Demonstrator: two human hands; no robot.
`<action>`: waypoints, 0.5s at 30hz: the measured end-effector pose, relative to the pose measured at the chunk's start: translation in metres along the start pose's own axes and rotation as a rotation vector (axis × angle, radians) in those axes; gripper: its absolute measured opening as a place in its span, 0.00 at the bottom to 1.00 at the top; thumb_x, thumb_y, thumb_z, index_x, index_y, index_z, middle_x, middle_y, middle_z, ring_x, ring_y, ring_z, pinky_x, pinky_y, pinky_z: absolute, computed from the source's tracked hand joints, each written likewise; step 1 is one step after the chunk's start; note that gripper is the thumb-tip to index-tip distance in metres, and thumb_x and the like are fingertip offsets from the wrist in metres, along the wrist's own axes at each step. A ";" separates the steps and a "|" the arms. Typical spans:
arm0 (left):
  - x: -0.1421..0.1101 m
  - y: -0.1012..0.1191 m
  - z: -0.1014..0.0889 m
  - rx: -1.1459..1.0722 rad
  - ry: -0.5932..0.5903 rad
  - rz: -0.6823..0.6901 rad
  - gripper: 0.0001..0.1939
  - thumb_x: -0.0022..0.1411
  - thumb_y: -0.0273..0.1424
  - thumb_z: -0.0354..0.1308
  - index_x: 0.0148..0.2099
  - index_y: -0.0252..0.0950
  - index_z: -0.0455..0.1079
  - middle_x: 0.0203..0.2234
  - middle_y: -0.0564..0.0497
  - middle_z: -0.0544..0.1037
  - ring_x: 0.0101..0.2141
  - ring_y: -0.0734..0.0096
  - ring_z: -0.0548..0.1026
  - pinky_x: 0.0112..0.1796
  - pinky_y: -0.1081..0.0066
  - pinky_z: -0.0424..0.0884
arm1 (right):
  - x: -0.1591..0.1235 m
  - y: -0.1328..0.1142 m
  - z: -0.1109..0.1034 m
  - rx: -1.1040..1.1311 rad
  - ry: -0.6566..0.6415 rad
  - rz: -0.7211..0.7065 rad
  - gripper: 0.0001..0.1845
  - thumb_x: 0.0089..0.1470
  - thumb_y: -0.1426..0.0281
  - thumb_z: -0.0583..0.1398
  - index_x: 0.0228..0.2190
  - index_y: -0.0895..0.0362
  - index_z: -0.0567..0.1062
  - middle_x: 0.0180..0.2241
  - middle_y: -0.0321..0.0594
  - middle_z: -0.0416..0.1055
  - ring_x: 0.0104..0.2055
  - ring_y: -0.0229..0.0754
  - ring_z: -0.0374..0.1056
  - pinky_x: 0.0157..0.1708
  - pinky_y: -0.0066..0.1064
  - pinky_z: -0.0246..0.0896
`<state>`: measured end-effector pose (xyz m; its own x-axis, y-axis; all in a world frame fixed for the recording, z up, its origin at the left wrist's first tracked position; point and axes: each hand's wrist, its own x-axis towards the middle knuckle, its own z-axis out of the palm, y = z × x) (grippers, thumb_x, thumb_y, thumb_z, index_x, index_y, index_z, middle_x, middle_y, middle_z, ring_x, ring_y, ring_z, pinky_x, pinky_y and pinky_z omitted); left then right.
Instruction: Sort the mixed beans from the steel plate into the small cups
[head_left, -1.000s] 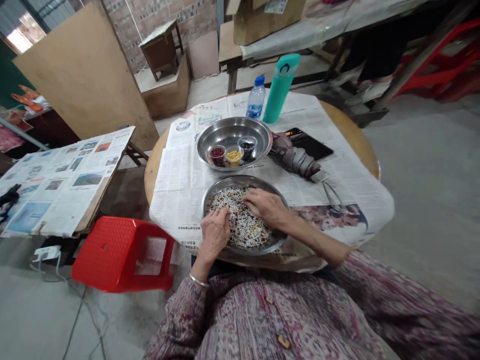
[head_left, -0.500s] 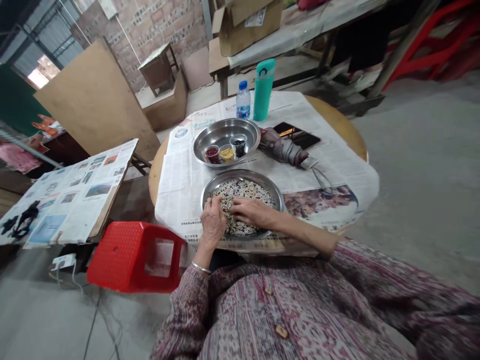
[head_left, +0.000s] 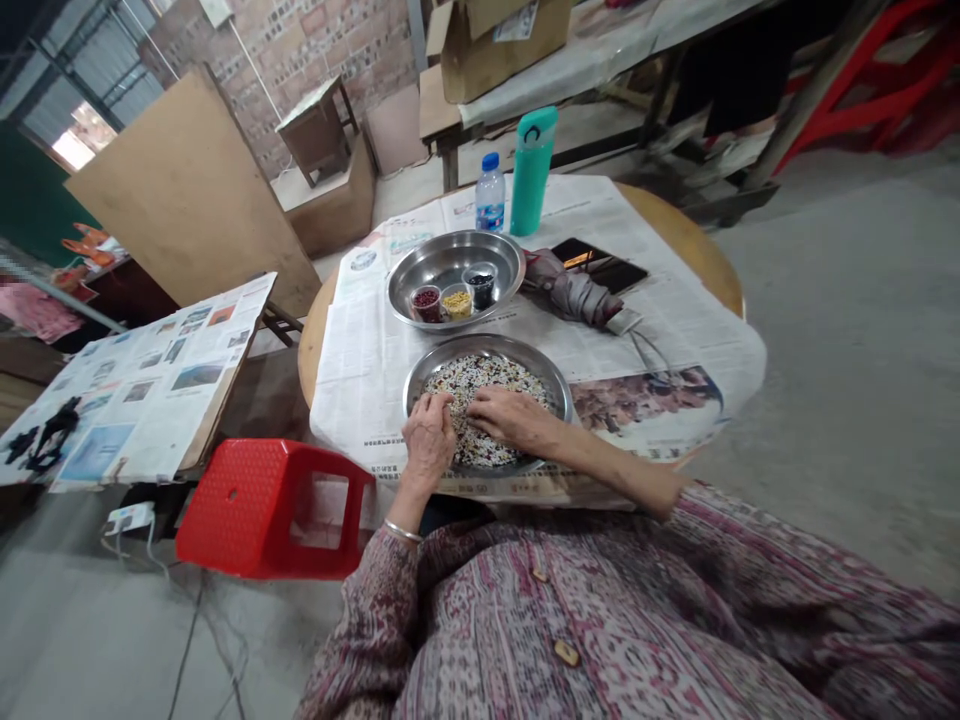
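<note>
A round steel pan (head_left: 551, 372) full of mixed beans (head_left: 487, 375) sits at the near edge of a newspaper-covered round table (head_left: 697, 255). My left hand (head_left: 429, 438) rests curled on the beans at the pan's near left, fingers bent and pressed together. My right hand (head_left: 508, 416) lies over the beans beside it, fingers bent down into them. Behind it a second steel pan (head_left: 450, 255) holds three small cups: red beans (head_left: 427, 301), yellow beans (head_left: 457, 301) and black beans (head_left: 481, 284).
A teal flask (head_left: 532, 170) and a water bottle (head_left: 490, 196) stand at the table's far side. A folded grey umbrella (head_left: 574, 293) and a dark phone (head_left: 600, 265) lie to the right. A red plastic stool (head_left: 274, 510) stands left of my lap; another papered table (head_left: 142, 380) is further left.
Both hands have drawn toward the pan's near left and closer together over the beans. The camera view shifted back and up a little.
</note>
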<state>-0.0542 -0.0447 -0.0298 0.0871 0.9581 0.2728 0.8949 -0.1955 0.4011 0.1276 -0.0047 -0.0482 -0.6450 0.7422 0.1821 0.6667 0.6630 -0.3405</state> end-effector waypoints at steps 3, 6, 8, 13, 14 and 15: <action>0.000 -0.001 0.001 0.012 -0.006 0.009 0.11 0.72 0.24 0.51 0.50 0.40 0.72 0.44 0.49 0.79 0.48 0.66 0.77 0.51 0.67 0.72 | -0.013 0.003 -0.004 0.071 0.005 -0.029 0.13 0.62 0.76 0.56 0.42 0.54 0.80 0.40 0.44 0.74 0.43 0.43 0.70 0.43 0.31 0.64; 0.000 -0.001 0.002 0.025 -0.010 0.013 0.10 0.72 0.23 0.53 0.48 0.40 0.72 0.43 0.50 0.80 0.48 0.66 0.77 0.51 0.68 0.72 | -0.024 0.012 -0.010 0.142 0.124 -0.023 0.16 0.60 0.78 0.54 0.42 0.55 0.80 0.42 0.46 0.75 0.47 0.46 0.70 0.49 0.35 0.66; 0.000 -0.001 0.002 0.030 -0.012 0.018 0.09 0.72 0.24 0.53 0.48 0.40 0.73 0.43 0.50 0.80 0.47 0.66 0.77 0.51 0.68 0.71 | -0.031 0.016 -0.011 0.169 0.211 0.008 0.17 0.59 0.80 0.54 0.41 0.56 0.80 0.41 0.46 0.74 0.48 0.47 0.69 0.52 0.38 0.66; 0.000 -0.002 0.003 0.035 -0.015 0.028 0.08 0.72 0.25 0.54 0.47 0.40 0.73 0.43 0.50 0.80 0.46 0.66 0.76 0.50 0.68 0.71 | -0.041 0.014 -0.001 0.222 0.379 0.108 0.22 0.52 0.84 0.53 0.39 0.56 0.81 0.36 0.43 0.72 0.41 0.46 0.71 0.45 0.37 0.69; 0.000 -0.002 0.003 0.037 -0.016 0.027 0.08 0.72 0.25 0.54 0.47 0.40 0.73 0.42 0.50 0.80 0.46 0.66 0.76 0.50 0.68 0.71 | -0.042 0.013 0.001 0.233 0.406 0.112 0.22 0.51 0.85 0.53 0.39 0.56 0.81 0.35 0.43 0.72 0.40 0.45 0.71 0.44 0.36 0.69; 0.000 -0.002 0.003 0.038 -0.017 0.027 0.08 0.72 0.25 0.54 0.46 0.40 0.73 0.42 0.50 0.80 0.46 0.66 0.77 0.50 0.68 0.71 | -0.042 0.012 0.003 0.240 0.432 0.113 0.22 0.51 0.85 0.53 0.39 0.56 0.81 0.35 0.42 0.72 0.39 0.45 0.71 0.43 0.36 0.70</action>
<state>-0.0551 -0.0433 -0.0334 0.1187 0.9559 0.2685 0.9081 -0.2138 0.3599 0.1618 -0.0283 -0.0630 -0.3264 0.8148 0.4791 0.5862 0.5721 -0.5736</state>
